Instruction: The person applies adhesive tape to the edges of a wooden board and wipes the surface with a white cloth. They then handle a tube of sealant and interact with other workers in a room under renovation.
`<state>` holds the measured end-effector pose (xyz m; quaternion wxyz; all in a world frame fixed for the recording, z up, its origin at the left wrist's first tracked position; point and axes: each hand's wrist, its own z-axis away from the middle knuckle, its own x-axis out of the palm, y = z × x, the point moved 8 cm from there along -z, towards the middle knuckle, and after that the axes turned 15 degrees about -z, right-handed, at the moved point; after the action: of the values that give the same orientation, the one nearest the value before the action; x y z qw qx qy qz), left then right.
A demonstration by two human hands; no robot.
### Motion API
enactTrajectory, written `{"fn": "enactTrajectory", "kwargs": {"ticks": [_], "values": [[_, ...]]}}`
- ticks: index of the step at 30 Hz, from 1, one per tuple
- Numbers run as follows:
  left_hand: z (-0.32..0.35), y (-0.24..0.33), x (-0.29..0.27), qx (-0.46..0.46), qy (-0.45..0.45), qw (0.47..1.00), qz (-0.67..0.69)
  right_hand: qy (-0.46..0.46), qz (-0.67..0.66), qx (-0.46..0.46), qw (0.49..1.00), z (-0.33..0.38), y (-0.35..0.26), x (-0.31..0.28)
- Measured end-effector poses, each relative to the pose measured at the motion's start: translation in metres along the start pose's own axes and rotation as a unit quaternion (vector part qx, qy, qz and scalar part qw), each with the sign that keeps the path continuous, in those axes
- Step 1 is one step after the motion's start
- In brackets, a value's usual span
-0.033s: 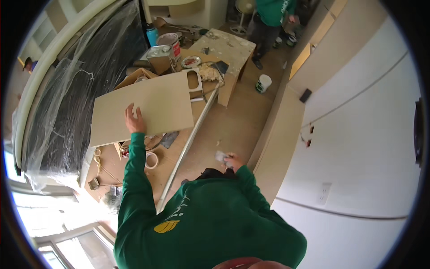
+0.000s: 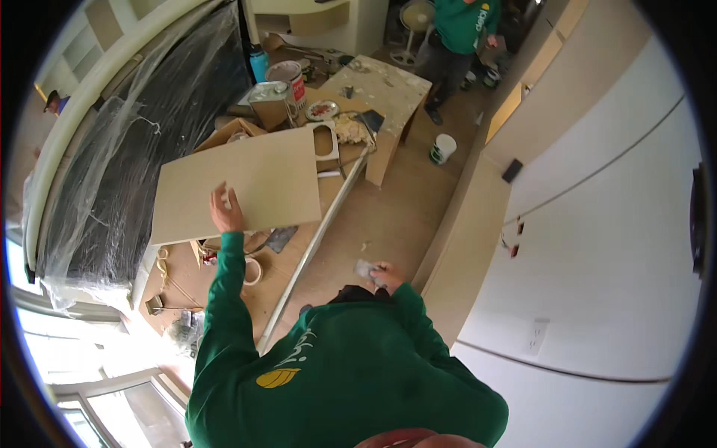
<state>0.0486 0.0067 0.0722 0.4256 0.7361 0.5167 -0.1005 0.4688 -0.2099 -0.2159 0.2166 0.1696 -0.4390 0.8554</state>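
Observation:
A flat beige panel (image 2: 254, 175) lies over a cardboard box (image 2: 231, 133) on the cardboard-covered worktop. My left hand (image 2: 226, 210) rests on the panel close to its near edge, thumb apart from the loosely bent fingers, gripping nothing. Lower and to the right, away from the panel, my right hand (image 2: 388, 276) is closed around a small grey-white pad (image 2: 366, 269). Its exact kind is hard to make out.
A tape roll (image 2: 253, 271) and a long pale strip (image 2: 314, 243) lie along the worktop. Cans (image 2: 287, 72) and a blue bottle (image 2: 258, 63) stand behind. A white bucket (image 2: 444, 148) is on the floor; a co-worker (image 2: 457, 33) stands beyond. White wall panels (image 2: 582, 246) rise at right.
My left hand has slid slightly toward the panel's near edge. The pad in my right hand has turned a little and shows more clearly. The view has shifted slightly.

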Motion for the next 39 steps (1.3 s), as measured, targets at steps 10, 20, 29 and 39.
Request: {"fn": "enactTrajectory", "kwargs": {"ticks": [10, 20, 29, 39], "values": [[0.266, 0.150, 0.038, -0.228, -0.430, 0.760, 0.430, -0.279, 0.146, 0.102, 0.944, 0.021, -0.166, 0.132], [0.243, 0.153, 0.091, -0.258, -0.429, 0.781, 0.374, -0.384, 0.177, 0.228, 0.877, -0.068, -0.152, 0.181], [0.311, 0.117, 0.116, -0.535, -0.106, 0.720, 0.429, -0.378, 0.351, 0.210, 0.831, -0.177, -0.168, 0.194], [0.295, 0.122, 0.122, -0.490, 0.414, 0.765, 0.052, -0.520, 0.398, -0.178, 0.734, -0.309, -0.350, 0.355]]}}
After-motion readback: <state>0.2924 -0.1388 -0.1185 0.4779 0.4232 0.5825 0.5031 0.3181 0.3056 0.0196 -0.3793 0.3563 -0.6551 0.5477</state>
